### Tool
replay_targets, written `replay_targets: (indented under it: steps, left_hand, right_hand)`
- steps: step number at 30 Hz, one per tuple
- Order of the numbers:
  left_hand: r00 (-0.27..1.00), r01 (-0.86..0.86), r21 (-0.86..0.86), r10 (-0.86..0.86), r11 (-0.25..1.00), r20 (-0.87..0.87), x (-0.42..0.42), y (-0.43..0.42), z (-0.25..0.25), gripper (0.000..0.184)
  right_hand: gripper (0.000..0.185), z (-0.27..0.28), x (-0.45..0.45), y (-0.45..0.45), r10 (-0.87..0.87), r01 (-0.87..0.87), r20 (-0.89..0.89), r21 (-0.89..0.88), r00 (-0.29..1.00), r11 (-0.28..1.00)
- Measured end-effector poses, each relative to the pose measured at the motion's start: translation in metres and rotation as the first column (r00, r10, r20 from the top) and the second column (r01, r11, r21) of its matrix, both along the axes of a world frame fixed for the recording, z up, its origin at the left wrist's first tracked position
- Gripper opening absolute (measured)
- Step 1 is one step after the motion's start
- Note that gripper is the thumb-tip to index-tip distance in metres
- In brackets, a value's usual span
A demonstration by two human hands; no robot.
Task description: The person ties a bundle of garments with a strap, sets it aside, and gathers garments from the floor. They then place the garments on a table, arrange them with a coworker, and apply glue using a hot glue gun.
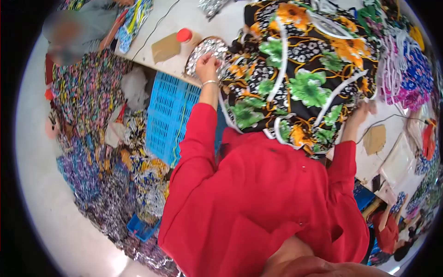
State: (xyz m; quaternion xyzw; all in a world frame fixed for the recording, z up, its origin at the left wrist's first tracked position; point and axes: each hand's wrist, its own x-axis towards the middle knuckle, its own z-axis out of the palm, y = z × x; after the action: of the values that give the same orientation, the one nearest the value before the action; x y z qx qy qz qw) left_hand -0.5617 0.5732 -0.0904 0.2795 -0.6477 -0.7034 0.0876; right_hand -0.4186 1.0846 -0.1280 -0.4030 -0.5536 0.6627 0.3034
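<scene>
A black garment [307, 87] printed with orange and green flowers and edged with white trim is spread over the table in front of me. My left hand [207, 65] is over a round dish [188, 69] of small shiny silver pieces [210, 47], left of the cloth. Its fingers are curled together; anything between them is too small to make out. My right hand [363, 113] is at the garment's right edge, close to or touching it. Motion blurs those fingers, and the cloth partly hides them.
A red-capped container [184, 35] and a brown cardboard piece [166, 48] are beside the dish. Another cardboard piece [374, 139] lies at right. Below the table's left edge stands a blue crate [168, 115]. Heaped fabrics [92, 87] cover the floor; a person [85, 32] is at upper left.
</scene>
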Motion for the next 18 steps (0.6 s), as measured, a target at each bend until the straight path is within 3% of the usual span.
replay_targets:
  steps: [2,3,4,6,7,8,9,10,14,16,18]
  left_hand:
    - [0.999,0.001,0.093,-0.005,0.996,0.039,0.003,-0.033,-0.011,0.012]
    - [0.999,-0.006,0.094,0.001,0.996,0.046,0.005,-0.045,-0.012,0.012]
    - [0.990,0.039,-0.013,-0.037,0.999,0.135,0.008,-0.056,-0.014,0.013]
    - [0.944,0.161,-0.200,-0.092,0.966,0.315,0.009,-0.069,-0.019,0.014]
    - [0.943,0.165,-0.193,-0.097,0.967,0.319,0.007,-0.071,-0.022,0.014]
    - [0.953,0.268,-0.555,-0.132,0.788,0.273,0.005,-0.071,-0.026,0.017]
    - [0.952,0.304,-0.826,-0.184,0.474,0.245,0.004,-0.071,-0.029,0.019]
    - [0.940,0.262,-0.961,-0.248,0.083,0.235,0.003,-0.071,-0.031,0.022]
    - [0.944,0.251,-0.962,-0.248,0.106,0.219,-0.018,-0.061,-0.025,0.028]
    - [0.930,0.283,-0.954,-0.270,0.095,0.249,-0.021,-0.068,-0.047,0.027]
    - [0.912,0.346,-0.936,-0.258,0.065,0.319,-0.029,-0.070,-0.060,0.024]
  right_hand:
    - [0.006,0.040,0.013,-0.004,-0.143,0.131,0.157,0.081,0.977,0.988]
    - [0.010,0.056,0.015,-0.004,-0.179,0.176,0.085,0.047,0.980,0.983]
    - [0.013,0.070,0.020,-0.002,-0.221,0.221,0.014,0.011,0.975,0.975]
    - [0.017,0.101,0.038,0.011,-0.130,0.130,0.001,0.016,0.992,0.991]
    - [0.021,0.115,0.042,0.013,-0.040,0.041,-0.017,0.015,0.999,0.999]
    - [0.021,0.132,0.039,0.008,-0.043,0.043,-0.012,0.023,0.999,0.999]
    - [0.021,0.151,0.036,-0.001,0.030,-0.030,-0.009,0.065,0.999,0.997]
    - [0.022,0.169,0.033,-0.013,0.101,-0.100,-0.004,0.105,0.995,0.989]
    - [0.022,0.221,0.013,-0.085,0.280,-0.278,0.022,0.217,0.960,0.936]
    - [0.022,0.236,0.005,-0.123,0.371,-0.368,0.039,0.248,0.928,0.896]
    - [0.021,0.242,0.003,-0.147,0.461,-0.487,0.156,0.281,0.874,0.827]
